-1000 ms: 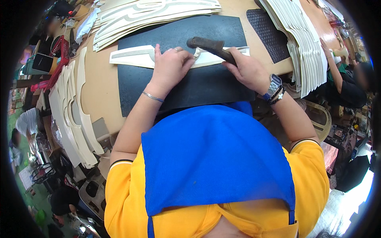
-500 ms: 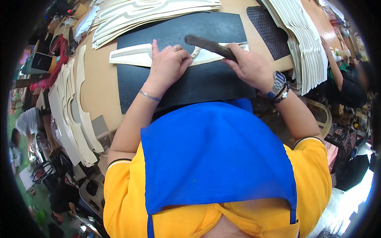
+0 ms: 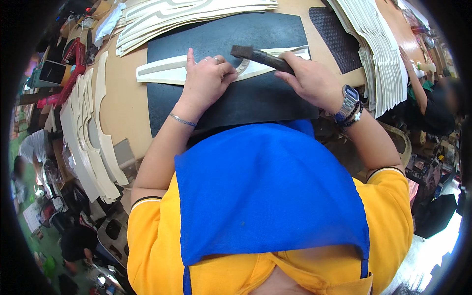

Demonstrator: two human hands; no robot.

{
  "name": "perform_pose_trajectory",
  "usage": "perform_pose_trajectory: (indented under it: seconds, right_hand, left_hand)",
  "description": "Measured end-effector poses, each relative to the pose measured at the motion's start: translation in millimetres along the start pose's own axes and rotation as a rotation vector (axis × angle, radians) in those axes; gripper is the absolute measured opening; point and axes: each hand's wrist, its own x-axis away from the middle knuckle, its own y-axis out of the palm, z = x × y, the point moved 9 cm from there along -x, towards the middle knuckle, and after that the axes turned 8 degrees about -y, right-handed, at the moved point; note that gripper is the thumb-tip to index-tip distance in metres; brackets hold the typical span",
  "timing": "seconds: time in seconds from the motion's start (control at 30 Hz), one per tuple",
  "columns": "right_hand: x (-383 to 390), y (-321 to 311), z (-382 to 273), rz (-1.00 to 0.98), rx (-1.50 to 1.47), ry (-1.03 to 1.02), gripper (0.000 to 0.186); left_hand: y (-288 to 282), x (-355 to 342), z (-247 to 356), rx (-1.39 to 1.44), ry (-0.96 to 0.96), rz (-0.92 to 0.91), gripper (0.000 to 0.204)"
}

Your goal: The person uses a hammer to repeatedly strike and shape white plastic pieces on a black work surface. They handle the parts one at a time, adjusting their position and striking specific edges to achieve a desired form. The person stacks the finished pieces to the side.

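Observation:
A long white cut piece [image 3: 162, 71] with a grey strip along it lies across a black mat [image 3: 221, 105]. My left hand [image 3: 209, 78] rests on its middle, thumb and fingertips pinched together on the edge beside a curved cutout. My right hand [image 3: 317, 81] is wrapped round the dark handle of a hammer [image 3: 263, 58]. The hammer's blocky head hangs over the mat and the cutout, just right of my left fingers. The piece's right end shows beyond the handle, partly covered by my right hand.
Stacked white cut pieces [image 3: 162, 24] lie behind the mat, with another stack [image 3: 376, 59] at the right beside a dark woven sheet [image 3: 332, 37]. Several loose pieces [image 3: 91, 142] line the table's left side. A red basket [image 3: 73, 73] stands far left. A co-worker's arm [image 3: 418, 86] reaches in at right.
The hammer has turned in my right hand, so its head shows more squarely. My left hand stays pinched at the cutout's edge.

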Motion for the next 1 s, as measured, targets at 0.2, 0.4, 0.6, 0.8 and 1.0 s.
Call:
perform_pose_trajectory:
  seconds: [0.2,0.4,0.6,0.8,1.0]
  right_hand:
    - [2.8,11.2,4.1,0.030,-0.053,-0.032,0.033]
    - [3.2,11.4,2.6,0.053,-0.085,-0.034,0.033]
    - [7.1,14.1,-0.6,0.057,-0.122,-0.048,0.033]
    - [9.4,18.4,3.7,0.087,-0.148,-0.042,0.033]
    - [21.1,9.8,15.2,0.134,-0.117,-0.019,0.032]
  left_hand:
    - [-1.3,7.2,-0.4,0.000,0.006,-0.003,0.012]
    - [-1.1,7.4,-4.1,0.032,-0.013,-0.078,0.012]
    - [-2.8,10.1,-21.6,0.191,-0.137,-0.175,0.014]
    - [-3.9,7.8,-16.9,0.142,-0.101,-0.139,0.014]
    - [12.7,0.3,24.2,0.041,-0.012,0.088,0.014]
